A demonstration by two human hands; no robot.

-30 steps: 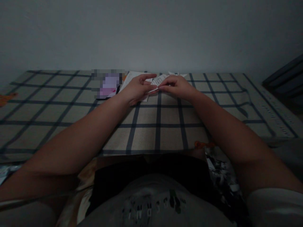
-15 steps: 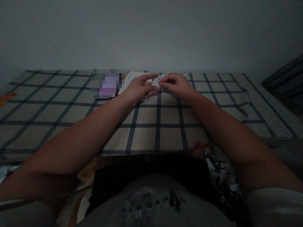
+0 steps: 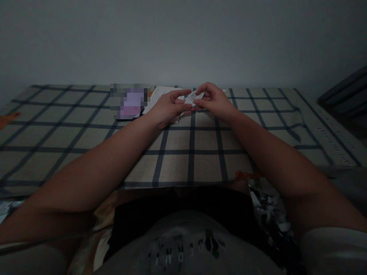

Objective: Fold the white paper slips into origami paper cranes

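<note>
Both my hands meet at the far middle of a checked tablecloth [image 3: 189,152]. My left hand [image 3: 168,107] and my right hand [image 3: 213,101] pinch the same small piece of white printed paper [image 3: 192,97] between thumbs and fingers. The paper is folded small and held just above the cloth. Under and behind the hands lies a larger white printed sheet [image 3: 157,97], partly hidden by my left hand.
A blurred purple and dark object [image 3: 130,103] lies left of the sheet. A plain wall stands right behind the table's far edge. A dark piece of furniture [image 3: 346,95] is at the right. Something orange [image 3: 5,120] sits at the far left edge.
My right hand has lifted a little and its fingers have curled tighter, folding the small paper more compactly. My left hand has kept its place.
</note>
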